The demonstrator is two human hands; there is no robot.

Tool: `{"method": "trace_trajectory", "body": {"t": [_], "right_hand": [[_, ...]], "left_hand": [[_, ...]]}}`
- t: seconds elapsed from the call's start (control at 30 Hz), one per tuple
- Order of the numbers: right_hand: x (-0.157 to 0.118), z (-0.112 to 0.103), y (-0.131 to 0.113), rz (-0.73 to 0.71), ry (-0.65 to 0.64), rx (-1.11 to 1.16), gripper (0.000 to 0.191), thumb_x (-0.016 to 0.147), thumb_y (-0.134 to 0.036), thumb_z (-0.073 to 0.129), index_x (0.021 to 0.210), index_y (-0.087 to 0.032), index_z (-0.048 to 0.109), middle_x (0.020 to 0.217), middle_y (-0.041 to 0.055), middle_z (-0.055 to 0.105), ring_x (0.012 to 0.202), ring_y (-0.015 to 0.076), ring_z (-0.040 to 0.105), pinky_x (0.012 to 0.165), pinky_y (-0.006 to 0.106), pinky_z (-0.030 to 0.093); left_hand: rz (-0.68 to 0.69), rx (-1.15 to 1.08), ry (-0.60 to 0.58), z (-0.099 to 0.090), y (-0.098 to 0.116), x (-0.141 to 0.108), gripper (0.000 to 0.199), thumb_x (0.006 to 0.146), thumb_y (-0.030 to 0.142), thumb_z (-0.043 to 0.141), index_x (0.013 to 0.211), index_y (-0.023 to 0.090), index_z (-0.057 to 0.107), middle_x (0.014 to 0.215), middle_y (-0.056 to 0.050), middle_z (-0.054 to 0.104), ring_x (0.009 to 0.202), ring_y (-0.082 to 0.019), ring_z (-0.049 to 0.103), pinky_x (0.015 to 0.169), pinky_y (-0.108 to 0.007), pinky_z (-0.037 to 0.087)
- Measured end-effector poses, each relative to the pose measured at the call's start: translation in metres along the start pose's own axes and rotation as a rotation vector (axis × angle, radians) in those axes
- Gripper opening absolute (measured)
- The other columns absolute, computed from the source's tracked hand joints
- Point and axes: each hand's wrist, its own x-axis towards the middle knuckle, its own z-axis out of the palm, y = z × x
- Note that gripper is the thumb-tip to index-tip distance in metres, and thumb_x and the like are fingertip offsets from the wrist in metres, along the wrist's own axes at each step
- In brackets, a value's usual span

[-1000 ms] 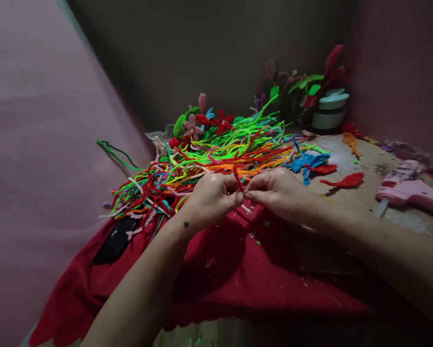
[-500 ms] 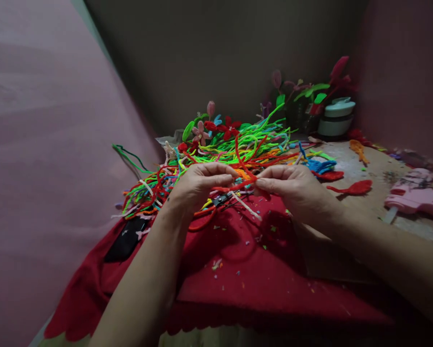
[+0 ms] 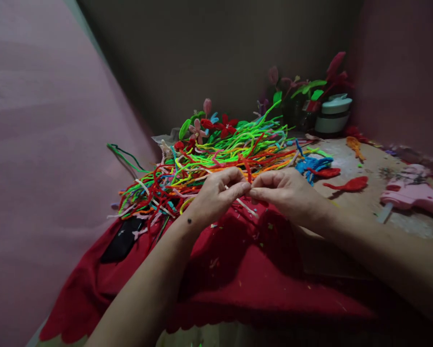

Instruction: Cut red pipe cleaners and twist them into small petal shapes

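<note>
A fuzzy red pipe cleaner (image 3: pixel 249 169) rises from between my fingertips, which meet near the middle of the view. My left hand (image 3: pixel 225 193) pinches it with thumb and forefinger. From the other side my right hand (image 3: pixel 281 193) closes thumb and finger on the same piece. The lower part of the red pipe cleaner is hidden by my fingers. Just below my fingertips a pale pipe cleaner (image 3: pixel 246 208) lies on the red cloth (image 3: pixel 238 289). Behind my hands spreads a heap of green, red and orange pipe cleaners (image 3: pixel 231 152).
A black phone (image 3: pixel 123 241) lies at the left on the cloth. To the right are a red leaf-shaped piece (image 3: pixel 350 184), a blue bundle (image 3: pixel 312 165) and a pink glue gun (image 3: pixel 412 188). Pipe-cleaner flowers (image 3: pixel 227 126) and a pale lidded container (image 3: pixel 332 115) stand behind.
My left hand has moved right and slightly down, its fingertips now meeting my right hand's. The red pipe cleaner's length across the gap is now covered by my fingers.
</note>
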Motion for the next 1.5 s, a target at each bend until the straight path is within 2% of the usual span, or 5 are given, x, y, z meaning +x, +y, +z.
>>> {"method": "trace_trajectory", "body": {"t": [0.17, 0.47, 0.6, 1.03, 1.5], "right_hand": [[-0.004, 0.003, -0.007, -0.203, 0.145, -0.374, 0.018, 0.075, -0.018, 0.055, 0.058, -0.014, 0.060, 0.055, 0.0003, 0.055, 0.054, 0.0101, 0.046, 0.054, 0.025, 0.033], [0.005, -0.001, 0.001, 0.153, -0.060, 0.261, 0.023, 0.072, -0.034, 0.064, 0.061, -0.014, 0.066, 0.061, 0.0022, 0.063, 0.058, 0.0113, 0.053, 0.060, 0.025, 0.041], [0.004, -0.001, 0.000, 0.170, -0.014, 0.135, 0.025, 0.071, -0.033, 0.065, 0.055, -0.015, 0.064, 0.055, 0.0019, 0.062, 0.053, 0.0111, 0.052, 0.057, 0.026, 0.040], [0.003, -0.002, -0.004, -0.697, 0.320, -0.645, 0.016, 0.081, -0.019, 0.057, 0.089, -0.020, 0.071, 0.095, 0.0084, 0.067, 0.095, 0.0233, 0.054, 0.084, 0.039, 0.042], [0.006, -0.006, -0.002, 0.302, -0.178, 0.323, 0.023, 0.069, -0.033, 0.068, 0.058, -0.015, 0.061, 0.049, -0.0015, 0.053, 0.042, 0.0075, 0.042, 0.044, 0.024, 0.029]], "left_hand": [[-0.175, -0.246, -0.086, 0.002, 0.002, 0.000, 0.017, 0.078, 0.027, 0.059, 0.070, 0.013, 0.052, 0.064, 0.004, 0.045, 0.057, -0.006, 0.039, 0.055, -0.020, 0.031], [-0.113, -0.336, 0.058, -0.002, -0.008, 0.002, 0.017, 0.077, 0.027, 0.061, 0.073, 0.015, 0.051, 0.065, 0.004, 0.050, 0.059, -0.006, 0.044, 0.058, -0.019, 0.035], [-0.152, -0.282, 0.066, -0.003, -0.009, 0.003, 0.016, 0.076, 0.028, 0.063, 0.074, 0.014, 0.054, 0.066, 0.003, 0.052, 0.060, -0.006, 0.046, 0.059, -0.020, 0.035], [-0.114, -0.192, -0.143, -0.012, 0.001, -0.001, 0.018, 0.077, 0.028, 0.058, 0.068, 0.013, 0.052, 0.059, 0.004, 0.043, 0.054, -0.006, 0.036, 0.052, -0.020, 0.028], [-0.117, -0.141, -0.016, -0.008, 0.002, -0.001, 0.016, 0.078, 0.027, 0.057, 0.071, 0.013, 0.055, 0.062, 0.002, 0.050, 0.056, -0.007, 0.043, 0.054, -0.021, 0.034]]}}
